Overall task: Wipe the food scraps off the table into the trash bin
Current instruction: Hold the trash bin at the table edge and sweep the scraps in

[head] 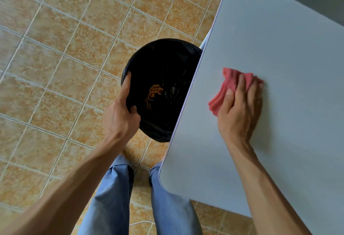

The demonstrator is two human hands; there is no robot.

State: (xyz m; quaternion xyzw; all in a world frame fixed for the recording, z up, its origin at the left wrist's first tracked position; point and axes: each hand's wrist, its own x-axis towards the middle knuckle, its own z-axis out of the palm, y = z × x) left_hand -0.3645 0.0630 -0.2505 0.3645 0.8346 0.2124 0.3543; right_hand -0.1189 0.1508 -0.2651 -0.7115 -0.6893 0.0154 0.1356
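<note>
Left hand (121,117) grips near rim of trash bin (160,67), thumb along the outside edge, fingers curled inside. Bin is lined with black bag, tucked partly under the table (279,39) edge. Orange food scraps (153,94) lie at bin bottom. Right hand (240,110) presses flat on pink cloth (226,87) on the grey tabletop, near the edge by the bin. Blue trousers (115,197) below, tan tiled floor (55,58).

One table (260,39), one bin (162,63), one cloth (230,84) — two hands (121,117).

matt smooth table (270,52), cloth rag (226,87)
</note>
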